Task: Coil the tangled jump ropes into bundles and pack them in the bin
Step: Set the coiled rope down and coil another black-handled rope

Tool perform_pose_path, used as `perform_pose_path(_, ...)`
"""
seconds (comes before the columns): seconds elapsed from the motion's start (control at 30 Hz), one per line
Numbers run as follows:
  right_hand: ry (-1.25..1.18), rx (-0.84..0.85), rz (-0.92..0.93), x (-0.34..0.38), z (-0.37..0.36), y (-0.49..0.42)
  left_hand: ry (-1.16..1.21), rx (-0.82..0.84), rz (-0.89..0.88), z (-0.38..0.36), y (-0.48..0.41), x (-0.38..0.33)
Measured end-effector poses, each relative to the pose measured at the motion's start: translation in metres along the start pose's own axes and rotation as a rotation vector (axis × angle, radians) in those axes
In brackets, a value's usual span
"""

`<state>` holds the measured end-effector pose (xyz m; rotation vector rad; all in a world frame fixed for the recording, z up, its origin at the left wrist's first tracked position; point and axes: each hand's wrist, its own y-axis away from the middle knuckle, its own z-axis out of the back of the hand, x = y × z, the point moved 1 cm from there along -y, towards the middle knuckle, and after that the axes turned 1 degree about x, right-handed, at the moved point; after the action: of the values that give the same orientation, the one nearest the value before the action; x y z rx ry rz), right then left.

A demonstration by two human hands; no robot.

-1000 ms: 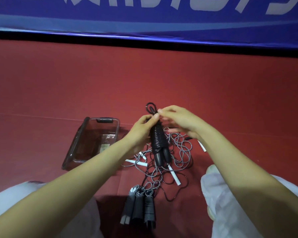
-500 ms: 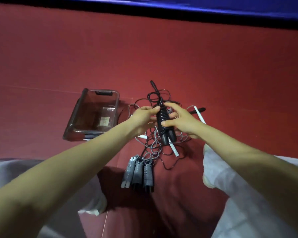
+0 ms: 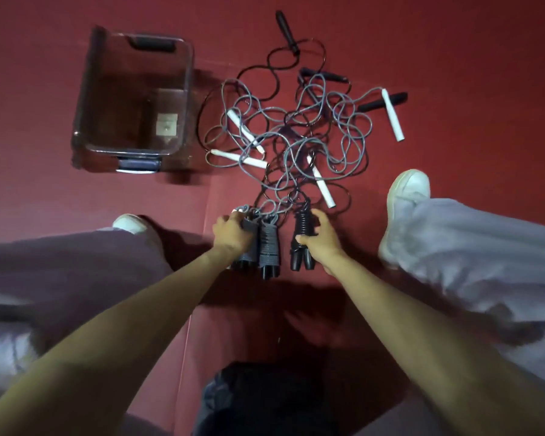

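You've lowered the black bundle [image 3: 301, 228] beside the grey bundles [image 3: 268, 243] — right hand [image 3: 323, 239] still wrapped round it, left hand [image 3: 232, 236] gripping those. Bin [image 3: 188, 99] holds none — pack next.

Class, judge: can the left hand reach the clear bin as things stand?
Probably yes. The left hand grips a grey bundle near the bin, only bare floor lies between them, and the bin's top is open. The tangled ropes lie off to the side.
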<state>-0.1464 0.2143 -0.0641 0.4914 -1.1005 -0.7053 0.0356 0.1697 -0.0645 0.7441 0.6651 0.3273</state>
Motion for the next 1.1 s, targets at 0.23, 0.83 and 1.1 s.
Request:
perform_pose_path(0.23,0.072,0.011,-0.024,-0.028,-0.042,-0.021,-0.164,-0.019,0.038,-0.023,-0.003,0.03)
perform_pose_path(0.83,0.487,0.045,0.019,-0.01,-0.023,-0.017,-0.076,-0.113,-0.022,-0.015,0.003,0.016)
perform_pose_path(1.1,0.293,-0.087,0.262,0.086,0.055,-0.053,0.132,-0.203,-0.345,0.037,-0.02,-0.085)
